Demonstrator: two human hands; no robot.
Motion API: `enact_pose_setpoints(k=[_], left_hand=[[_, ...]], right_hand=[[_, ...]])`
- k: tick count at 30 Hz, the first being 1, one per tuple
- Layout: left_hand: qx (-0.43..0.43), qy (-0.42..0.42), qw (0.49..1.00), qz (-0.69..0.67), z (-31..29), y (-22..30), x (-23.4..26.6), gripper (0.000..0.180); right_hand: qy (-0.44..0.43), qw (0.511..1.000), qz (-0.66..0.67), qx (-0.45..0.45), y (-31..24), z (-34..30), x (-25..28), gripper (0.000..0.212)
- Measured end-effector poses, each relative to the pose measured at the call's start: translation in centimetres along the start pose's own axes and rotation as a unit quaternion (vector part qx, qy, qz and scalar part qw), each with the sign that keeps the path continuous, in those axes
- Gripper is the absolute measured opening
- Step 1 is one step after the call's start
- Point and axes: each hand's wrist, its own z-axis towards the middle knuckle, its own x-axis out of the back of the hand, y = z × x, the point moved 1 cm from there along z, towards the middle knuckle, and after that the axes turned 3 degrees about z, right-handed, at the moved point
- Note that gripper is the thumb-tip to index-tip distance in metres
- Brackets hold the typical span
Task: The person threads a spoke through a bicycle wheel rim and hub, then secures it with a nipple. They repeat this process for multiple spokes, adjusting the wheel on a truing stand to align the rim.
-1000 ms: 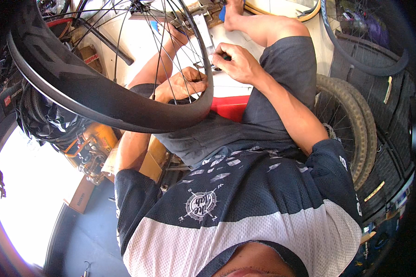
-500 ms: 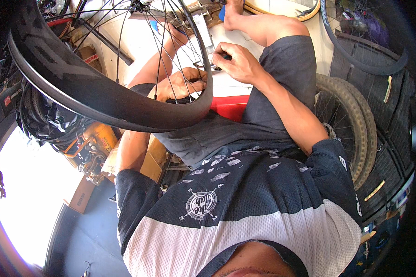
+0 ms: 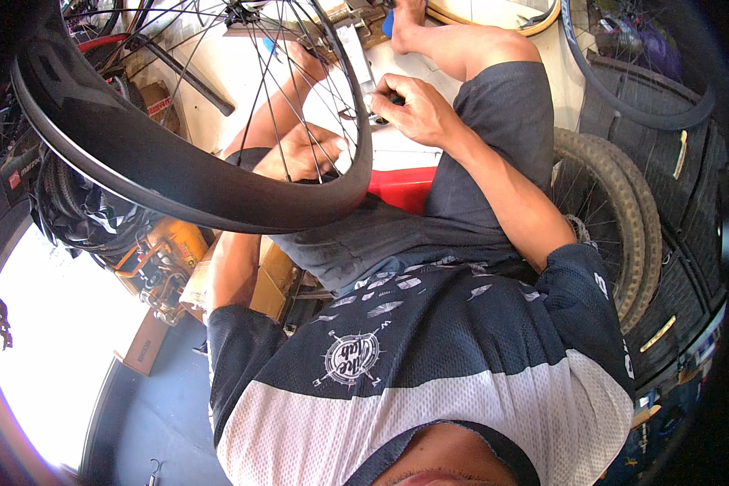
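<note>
A black deep-rimmed bicycle wheel point(image 3: 219, 193) with thin dark spokes stands upright before me on the left, its hub point(image 3: 241, 11) at the top edge. My left hand point(image 3: 301, 154) is behind the spokes near the lower rim, fingers curled together; spokes partly cover it, and what it holds, if anything, cannot be made out. On the other side of the rim, my right hand point(image 3: 417, 112) is closed round a small dark object by the rim's right edge. Its fingers hide most of that object.
A red container point(image 3: 402, 188) sits between my legs. To the right lean knobby tyres point(image 3: 624, 219) and a thin wheel point(image 3: 616, 105). Yellow equipment point(image 3: 174, 243), a cardboard box point(image 3: 271, 279) and black bundled items point(image 3: 77, 198) crowd the left. A metal stand point(image 3: 332, 32) is ahead.
The wheel has turned, with its rim marking and spokes shifted toward the upper left. My left hand has drawn back a little leftward from the rim. My right hand has stayed put.
</note>
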Motion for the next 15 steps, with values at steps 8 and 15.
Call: enact_pose_setpoints(k=[8, 15], left_hand=[[-0.07, 0.071, 0.984, 0.15, -0.5, 0.0, 0.0, 0.032], [-0.036, -0.032, 0.999, 0.018, 2.6, -1.1, -1.5, 0.026]], right_hand=[[-0.016, 1.0, -0.014, -0.007, 0.1, 0.2, 0.0, 0.042], [-0.009, 1.0, -0.003, -0.021, 0.1, -0.1, 0.0, 0.04]])
